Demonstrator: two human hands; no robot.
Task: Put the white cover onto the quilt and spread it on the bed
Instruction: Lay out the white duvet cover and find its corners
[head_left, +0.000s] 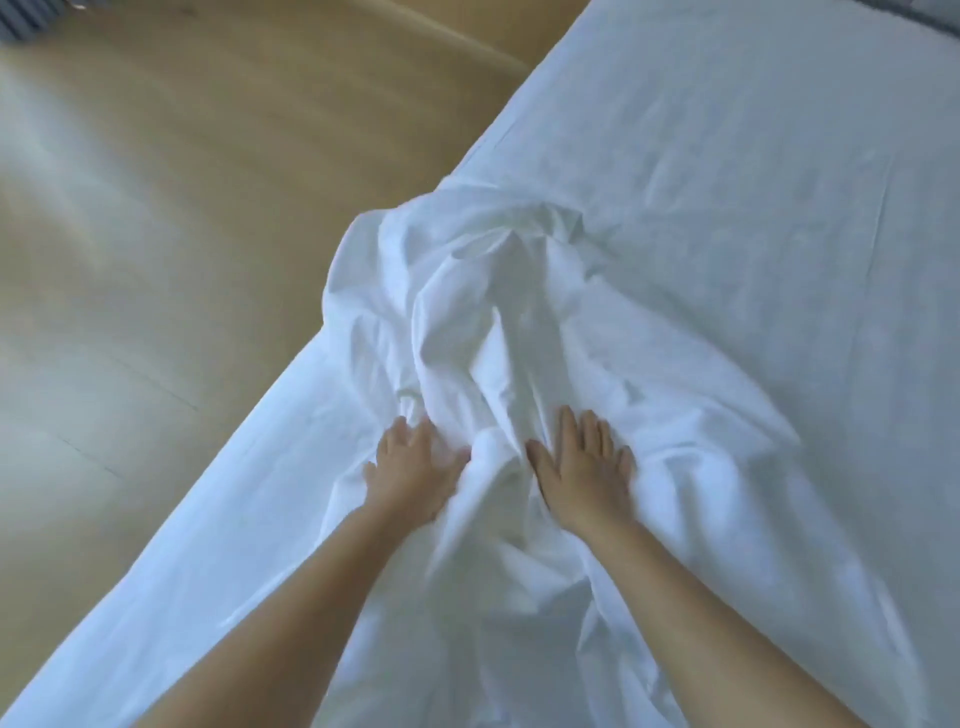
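A crumpled heap of white cover (493, 312) lies bunched on the white bed (753, 182), near its left edge. My left hand (410, 467) rests flat on the near left side of the heap, its fingertips sinking into the folds. My right hand (582, 467) presses flat with straight fingers on the near right side. A raised ridge of cloth stands between the two hands. I cannot tell the quilt apart from the white cloth.
Tan wooden floor (182, 234) stretches to the left of the bed. The bed's edge (270, 405) runs diagonally from lower left to upper right. A dark striped object shows at the top left corner.
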